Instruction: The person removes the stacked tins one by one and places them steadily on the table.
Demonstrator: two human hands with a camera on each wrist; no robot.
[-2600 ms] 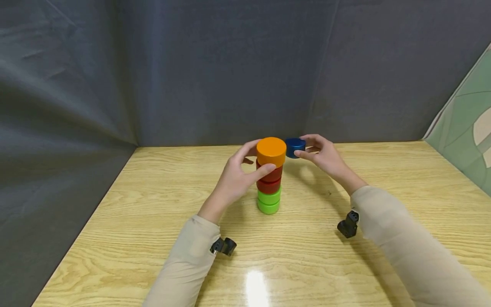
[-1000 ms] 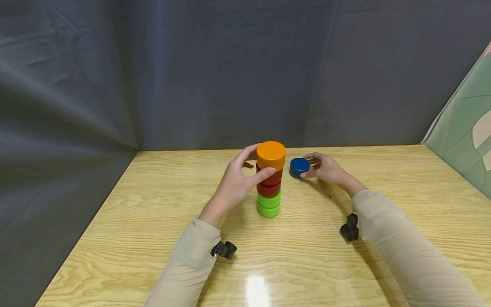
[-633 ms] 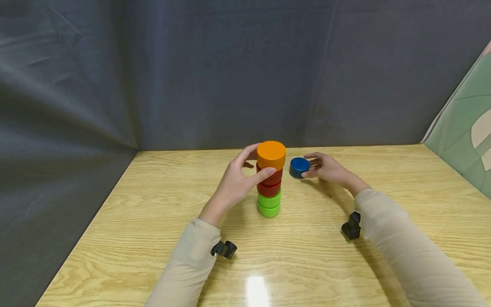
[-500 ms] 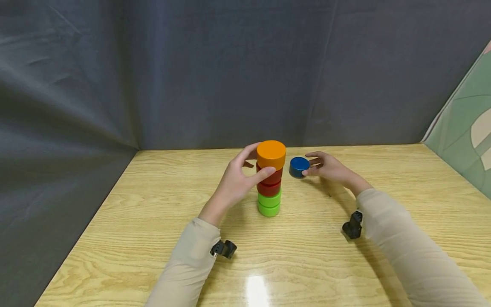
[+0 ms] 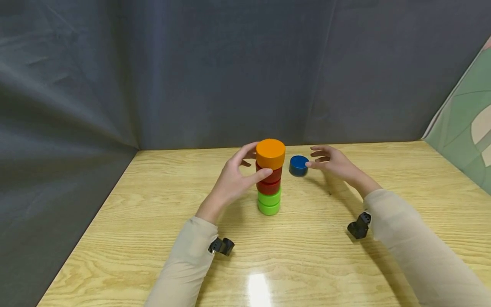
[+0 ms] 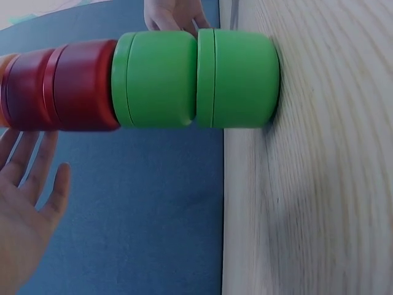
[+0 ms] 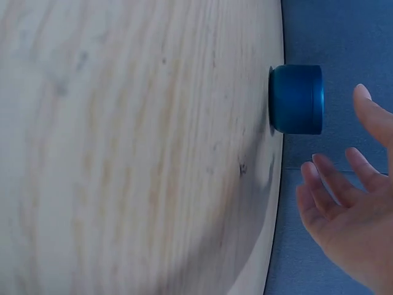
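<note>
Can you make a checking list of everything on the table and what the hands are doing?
Surface: pale wooden table, glossy, with a light glare near the front.
Job's things: stack of round blocks, two green, two red, orange round block on top; small blue round block alone on the table beside it.
Clutter: nothing seen.
Hands: left hand cups the stack's upper part; right hand open beside the blue block, not touching.
Cables: nothing seen.
Surroundings: dark grey cloth backdrop; green patterned panel at right.
</note>
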